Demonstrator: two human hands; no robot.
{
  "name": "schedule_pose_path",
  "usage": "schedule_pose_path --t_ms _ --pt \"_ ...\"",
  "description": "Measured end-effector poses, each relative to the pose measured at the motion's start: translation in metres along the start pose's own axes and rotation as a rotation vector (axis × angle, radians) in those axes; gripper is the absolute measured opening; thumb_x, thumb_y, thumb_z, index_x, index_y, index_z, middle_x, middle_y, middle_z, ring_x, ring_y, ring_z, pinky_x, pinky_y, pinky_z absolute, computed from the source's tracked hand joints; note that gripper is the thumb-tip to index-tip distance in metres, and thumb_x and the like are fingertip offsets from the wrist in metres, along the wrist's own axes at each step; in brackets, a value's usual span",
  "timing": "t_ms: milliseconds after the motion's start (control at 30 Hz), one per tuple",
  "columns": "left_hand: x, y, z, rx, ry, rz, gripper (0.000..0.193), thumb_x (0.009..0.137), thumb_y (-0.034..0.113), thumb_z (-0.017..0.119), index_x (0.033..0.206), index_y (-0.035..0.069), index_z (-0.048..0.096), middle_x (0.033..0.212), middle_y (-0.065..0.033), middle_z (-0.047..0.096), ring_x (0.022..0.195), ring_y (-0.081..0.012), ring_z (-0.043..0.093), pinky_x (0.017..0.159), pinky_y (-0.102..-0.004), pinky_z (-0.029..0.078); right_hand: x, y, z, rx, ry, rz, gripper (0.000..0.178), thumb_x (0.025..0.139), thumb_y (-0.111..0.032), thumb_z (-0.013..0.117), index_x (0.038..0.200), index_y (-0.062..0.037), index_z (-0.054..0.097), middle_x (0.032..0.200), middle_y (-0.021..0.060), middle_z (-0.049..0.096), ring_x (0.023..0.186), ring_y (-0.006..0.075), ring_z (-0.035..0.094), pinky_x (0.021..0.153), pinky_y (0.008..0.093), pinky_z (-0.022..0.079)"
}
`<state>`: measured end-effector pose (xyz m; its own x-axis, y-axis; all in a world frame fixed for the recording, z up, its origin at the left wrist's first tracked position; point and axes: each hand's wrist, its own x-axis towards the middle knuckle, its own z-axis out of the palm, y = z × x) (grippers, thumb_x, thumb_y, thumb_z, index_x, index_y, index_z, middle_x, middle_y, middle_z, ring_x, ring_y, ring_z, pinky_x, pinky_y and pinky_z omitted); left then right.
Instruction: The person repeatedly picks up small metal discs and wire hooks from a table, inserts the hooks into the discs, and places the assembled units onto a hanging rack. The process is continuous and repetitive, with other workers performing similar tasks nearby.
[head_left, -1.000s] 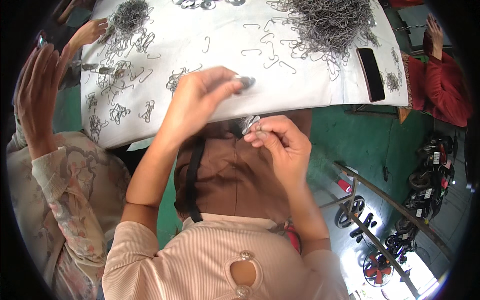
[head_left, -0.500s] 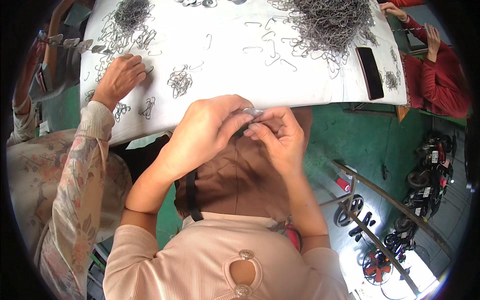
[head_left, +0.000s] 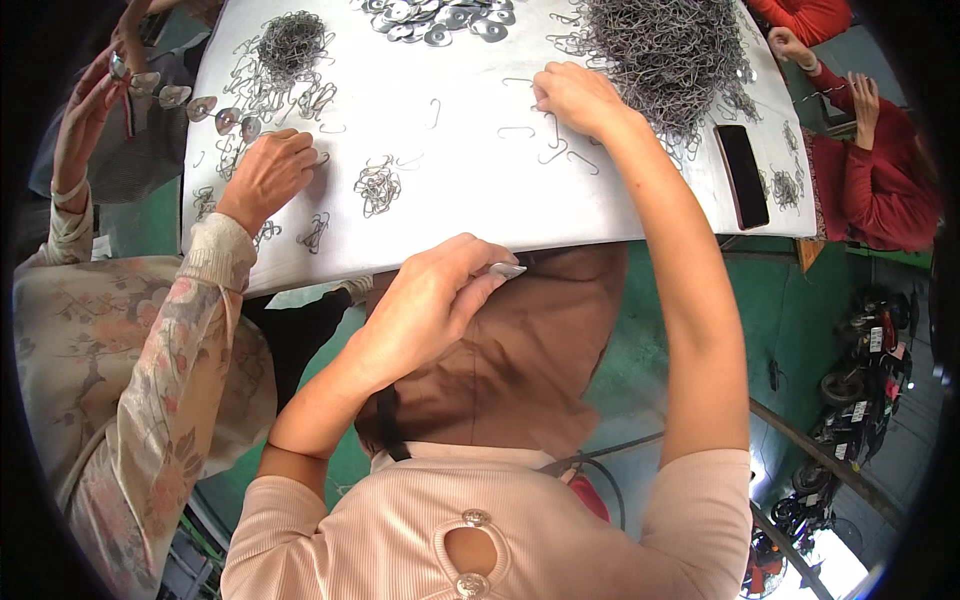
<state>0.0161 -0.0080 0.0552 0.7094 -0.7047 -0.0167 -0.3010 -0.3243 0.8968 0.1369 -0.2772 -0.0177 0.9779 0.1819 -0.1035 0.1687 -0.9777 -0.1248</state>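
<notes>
My left hand is over my lap just off the table's front edge, thumb and fingers pinched on a small shiny metal disc. My right hand reaches far over the table, its fingertips bunched down among loose bent wire hooks. What sits between those fingertips is hidden. A large heap of wire hooks lies right beyond the right hand. More metal discs are piled at the table's far side.
On the white table lie a black phone, a small hook pile and another heap. At left, a co-worker's hand rests by a chain of discs. Another person in red sits at right.
My right hand has left the disc and moved forward to the loose hooks on the table. My left hand still holds the disc. The view has shifted, showing more of the disc pile.
</notes>
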Motion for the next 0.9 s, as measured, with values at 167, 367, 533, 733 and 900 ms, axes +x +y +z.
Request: schedule_pose_path --t_ms 167,367,533,733,900 --pt "-0.002 -0.01 0.004 -0.04 -0.009 -0.053 0.02 0.086 -0.004 0.059 0.105 0.0 0.063 0.092 -0.011 0.066 0.081 -0.0192 0.065 0.072 -0.0292 0.052 -0.02 -0.019 0.002 0.201 0.086 0.098 0.013 0.084 -0.011 0.057 0.092 -0.0009 0.059 0.095 0.016 0.064 0.092 0.032 0.061 0.08 0.0423 0.049" --pt "-0.001 -0.013 0.011 -0.101 0.103 -0.03 0.021 0.085 -0.003 0.061 0.105 0.001 0.065 0.088 -0.0086 0.065 0.077 -0.014 0.063 0.068 -0.0265 0.05 -0.108 -0.065 -0.006 1.426 0.267 0.324 0.014 0.085 -0.006 0.063 0.095 0.0045 0.061 0.08 0.0101 0.065 0.069 0.0162 0.063 0.059 0.0266 0.052" --pt "0.003 -0.012 0.007 -0.098 0.097 -0.102 0.022 0.084 -0.001 0.061 0.105 -0.001 0.063 0.091 -0.0163 0.065 0.082 -0.0266 0.067 0.073 -0.0326 0.053 -0.16 -0.115 -0.022 1.722 0.344 0.507 0.016 0.086 -0.005 0.065 0.098 0.005 0.061 0.08 0.0082 0.064 0.069 0.0125 0.062 0.057 0.0228 0.051" --pt "0.006 -0.013 0.009 -0.145 0.135 -0.074 0.022 0.082 -0.001 0.063 0.104 -0.001 0.064 0.089 -0.016 0.066 0.082 -0.0258 0.067 0.071 -0.0319 0.053 -0.18 -0.14 -0.023 1.777 0.408 0.514 0.011 0.086 -0.007 0.066 0.093 0.0014 0.063 0.089 0.0056 0.062 0.078 0.009 0.058 0.062 0.0198 0.046" --pt "0.007 -0.011 0.009 -0.094 0.163 -0.018 0.021 0.081 -0.001 0.065 0.101 0.0 0.065 0.085 -0.0133 0.065 0.074 -0.0247 0.065 0.065 -0.0315 0.051 -0.172 -0.152 -0.007 1.688 0.503 0.533 0.01 0.085 -0.009 0.067 0.089 -0.0005 0.064 0.104 0.0028 0.054 0.09 0.0077 0.052 0.073 0.0215 0.042"
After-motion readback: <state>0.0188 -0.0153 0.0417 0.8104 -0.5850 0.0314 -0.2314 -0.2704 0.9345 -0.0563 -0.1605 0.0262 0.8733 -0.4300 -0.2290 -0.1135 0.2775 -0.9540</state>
